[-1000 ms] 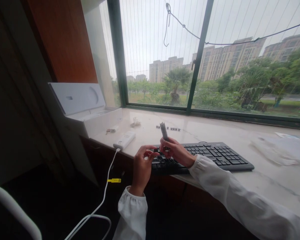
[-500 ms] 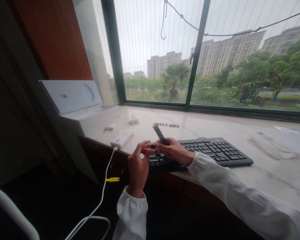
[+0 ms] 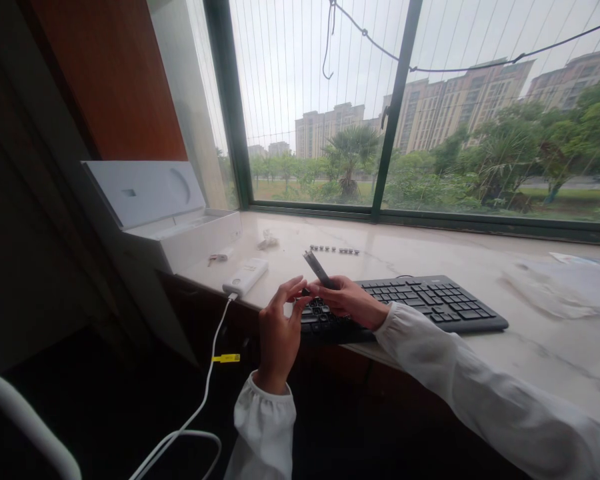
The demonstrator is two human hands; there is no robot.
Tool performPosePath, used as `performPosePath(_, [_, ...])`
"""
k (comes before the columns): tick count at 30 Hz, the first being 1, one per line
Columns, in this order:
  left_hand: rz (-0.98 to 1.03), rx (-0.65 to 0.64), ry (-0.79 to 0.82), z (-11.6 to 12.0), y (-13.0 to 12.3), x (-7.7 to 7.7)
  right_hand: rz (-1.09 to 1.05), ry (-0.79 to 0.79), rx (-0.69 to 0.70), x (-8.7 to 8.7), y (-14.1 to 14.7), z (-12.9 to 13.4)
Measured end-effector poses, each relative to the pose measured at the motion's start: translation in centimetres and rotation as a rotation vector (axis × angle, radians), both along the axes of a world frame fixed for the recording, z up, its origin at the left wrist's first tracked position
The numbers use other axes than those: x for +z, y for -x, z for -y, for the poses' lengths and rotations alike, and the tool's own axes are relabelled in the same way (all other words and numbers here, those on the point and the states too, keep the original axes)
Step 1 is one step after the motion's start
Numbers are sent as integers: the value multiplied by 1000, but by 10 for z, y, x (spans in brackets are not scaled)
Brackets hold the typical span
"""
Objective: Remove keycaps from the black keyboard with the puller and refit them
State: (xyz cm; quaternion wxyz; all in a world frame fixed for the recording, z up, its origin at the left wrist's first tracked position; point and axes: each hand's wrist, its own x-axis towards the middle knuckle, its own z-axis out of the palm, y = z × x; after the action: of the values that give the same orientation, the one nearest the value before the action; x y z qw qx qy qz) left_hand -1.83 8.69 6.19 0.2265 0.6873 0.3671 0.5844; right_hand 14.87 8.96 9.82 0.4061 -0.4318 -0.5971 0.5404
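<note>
Over the left end of a black keyboard [image 3: 405, 293], my two hands meet at the fingertips. My left hand [image 3: 281, 327] pinches a small black keycap [image 3: 306, 292] between thumb and fingers. Wrapped in my right hand [image 3: 347, 297] is a dark, narrow, flat-ended tool [image 3: 317, 268], its far end pointing up and to the left; its exact kind is unclear. The right fingertips also reach to the keycap, and whether they grip it is hidden. Beyond the tool, several loose keycaps [image 3: 334, 250] lie in a row on the pale marble-look counter [image 3: 380, 243].
At the left stands an open white box [image 3: 195, 233]. Near it lie a white power bank [image 3: 246, 277] with a white cable [image 3: 207, 380], a small white item [image 3: 221, 255] and crumpled plastic [image 3: 268, 240]. Papers and a clear bag [image 3: 550, 293] lie right. A window [image 3: 310, 167] rises behind.
My left hand's fingers have shifted slightly around the keycap. The tool in my right hand has tilted a little to the left. The keyboard and the row of keycaps stay put.
</note>
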Motion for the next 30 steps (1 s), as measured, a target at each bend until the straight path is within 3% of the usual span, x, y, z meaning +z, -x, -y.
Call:
performPosePath(5, [-98, 6, -58, -9, 0, 0, 147, -85, -69, -1, -4, -5])
performPosePath(13, [-461, -96, 11, -32, 5, 7, 379, -244, -351, 0, -18, -20])
performPosePath(21, [-644, -67, -84, -40, 2, 7, 485, -301, -262, -6, -20, -25])
performPosePath(30, [-732, -41, -109, -39, 2, 5, 528, -303, -261, -6, -19, -24])
